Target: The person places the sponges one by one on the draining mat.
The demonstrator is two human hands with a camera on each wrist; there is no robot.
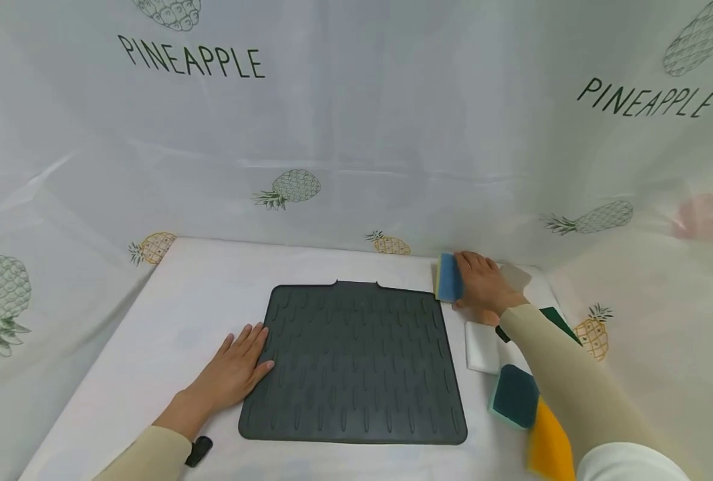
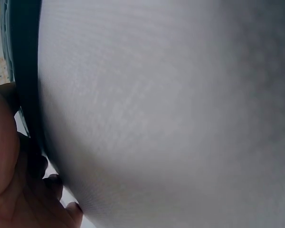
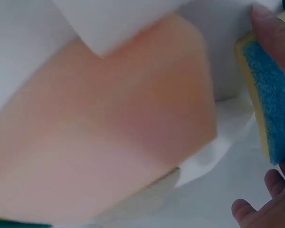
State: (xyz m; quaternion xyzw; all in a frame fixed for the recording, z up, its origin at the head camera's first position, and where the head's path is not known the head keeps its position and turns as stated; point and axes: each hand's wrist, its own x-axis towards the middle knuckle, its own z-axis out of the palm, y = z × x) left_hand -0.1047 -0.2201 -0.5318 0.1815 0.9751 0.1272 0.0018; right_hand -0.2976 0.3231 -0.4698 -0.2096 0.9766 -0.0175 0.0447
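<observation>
A dark grey ribbed mat [image 1: 356,367] lies flat on the white-covered table, with a tab on its far edge. My left hand [image 1: 236,367] rests on the mat's left edge, fingers straight and thumb over the rim. Beyond the mat's far right corner, my right hand [image 1: 482,284] holds a scouring sponge [image 1: 449,277] standing on its edge, its blue face towards me. In the right wrist view the same sponge [image 3: 270,95] shows a blue scrubbing face and a yellow foam side, between the thumb and the fingers. My palm hides part of it.
Right of the mat lie a white block [image 1: 481,351], a dark teal sponge [image 1: 515,395] and an orange-yellow sponge [image 1: 551,444]. A peach block [image 3: 114,128] looms close in the right wrist view. A dark green piece [image 1: 562,323] shows behind my right sleeve. Pineapple-print cloth [image 1: 362,100] hangs behind.
</observation>
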